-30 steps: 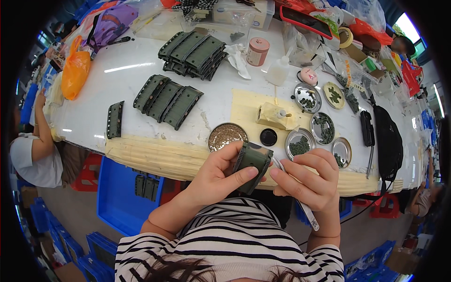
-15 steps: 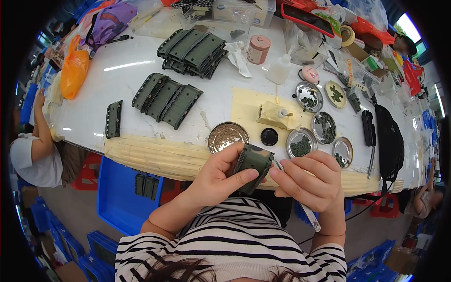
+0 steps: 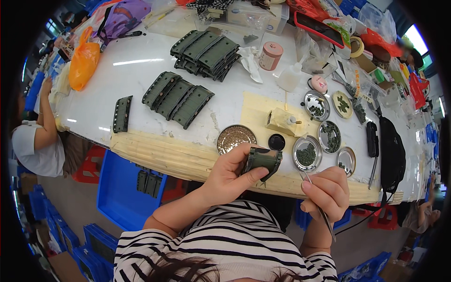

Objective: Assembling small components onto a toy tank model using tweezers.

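Pinching a curved dark-green part (image 3: 264, 161) in the left hand (image 3: 230, 181), with the thumb across its face and the fingers behind. Holding it up over the near edge of the worktop (image 3: 105, 105), about midway along. Pinching metal tweezers (image 3: 327, 223) in the right hand (image 3: 329, 190) between thumb and fingers, with the tips clear of the part, by the near rim of a steel dish (image 3: 317, 160) of green bits. Can't tell whether anything sits in the tips — too small.

Got a dish (image 3: 218, 141) of tan granules toward the near edge, then a black disc (image 3: 276, 142) to its right and a yellow taped block (image 3: 282, 121) behind. Seeing more green panels in a row (image 3: 178, 98) left of centre, in a pile (image 3: 206, 54) toward the far edge, plus a single panel (image 3: 121, 114) near the worktop's near-left corner. Also got a pink tin (image 3: 271, 56) and a squeeze bottle (image 3: 289, 79) toward the far edge — and a blue tub (image 3: 112, 188) below the near edge.
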Available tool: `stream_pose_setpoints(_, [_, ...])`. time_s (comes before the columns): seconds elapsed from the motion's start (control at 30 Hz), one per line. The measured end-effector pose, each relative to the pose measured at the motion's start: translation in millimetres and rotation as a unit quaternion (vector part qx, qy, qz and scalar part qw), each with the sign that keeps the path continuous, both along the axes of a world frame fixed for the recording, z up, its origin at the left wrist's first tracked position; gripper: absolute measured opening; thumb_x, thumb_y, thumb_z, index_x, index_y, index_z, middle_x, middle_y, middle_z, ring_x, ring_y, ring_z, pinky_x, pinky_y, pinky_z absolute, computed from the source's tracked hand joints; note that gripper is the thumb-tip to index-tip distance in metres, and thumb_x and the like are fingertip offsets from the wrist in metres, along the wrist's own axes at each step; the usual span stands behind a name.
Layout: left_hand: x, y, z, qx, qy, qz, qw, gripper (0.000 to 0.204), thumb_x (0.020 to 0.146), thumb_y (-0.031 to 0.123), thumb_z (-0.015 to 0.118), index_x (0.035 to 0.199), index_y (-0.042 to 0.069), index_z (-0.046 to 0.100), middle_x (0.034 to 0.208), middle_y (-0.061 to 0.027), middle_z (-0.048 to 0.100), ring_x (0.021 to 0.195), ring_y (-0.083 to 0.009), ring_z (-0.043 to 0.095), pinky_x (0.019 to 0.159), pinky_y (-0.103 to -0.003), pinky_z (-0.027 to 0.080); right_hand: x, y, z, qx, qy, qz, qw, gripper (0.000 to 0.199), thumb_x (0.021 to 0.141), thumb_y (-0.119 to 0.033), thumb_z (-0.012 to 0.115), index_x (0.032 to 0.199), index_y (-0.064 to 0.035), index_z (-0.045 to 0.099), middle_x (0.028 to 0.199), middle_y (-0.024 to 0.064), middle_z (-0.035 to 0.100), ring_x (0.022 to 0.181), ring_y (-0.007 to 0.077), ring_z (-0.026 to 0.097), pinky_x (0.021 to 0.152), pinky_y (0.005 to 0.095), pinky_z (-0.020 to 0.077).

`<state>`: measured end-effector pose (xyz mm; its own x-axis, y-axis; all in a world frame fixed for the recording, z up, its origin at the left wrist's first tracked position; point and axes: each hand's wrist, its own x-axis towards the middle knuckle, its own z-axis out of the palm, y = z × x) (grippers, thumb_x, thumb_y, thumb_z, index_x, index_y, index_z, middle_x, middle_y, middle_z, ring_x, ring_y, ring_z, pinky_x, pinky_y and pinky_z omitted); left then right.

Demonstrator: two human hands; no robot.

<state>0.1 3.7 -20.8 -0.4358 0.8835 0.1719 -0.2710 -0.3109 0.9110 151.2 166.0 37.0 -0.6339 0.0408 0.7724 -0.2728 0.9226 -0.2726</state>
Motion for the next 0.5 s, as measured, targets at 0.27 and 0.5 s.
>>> stream_pose_setpoints(0.27, [1.0,-1.1,-0.6,0.002,-0.007,0.006,1.000,0.027,0.094,0.002,0.057,0.119,0.003,0.045,0.123,-0.0202,0.061,0.110,-0.0239,0.062,0.096,-0.037,0.048,5.2,1.0,-10.0,-0.030,0.039,0.001,0.999,0.039,0.079,-0.041,0.068,0.093,-0.0047,0.071,0.080,0.0045,0.065,0.069,0.0212,0.059,0.056,0.0306,0.0422])
stream_pose_setpoints(0.5, [2.2,-1.8,2.0,-0.003,-0.015,0.006,1.000,0.027,0.094,0.002,0.057,0.118,0.003,0.045,0.122,-0.0197,0.061,0.110,-0.0236,0.062,0.095,-0.036,0.048,5.0,-0.8,-9.8,-0.028,0.029,-0.003,0.999,0.038,0.077,-0.039,0.070,0.093,-0.0043,0.071,0.080,0.0049,0.065,0.068,0.0216,0.058,0.057,0.0310,0.0419])
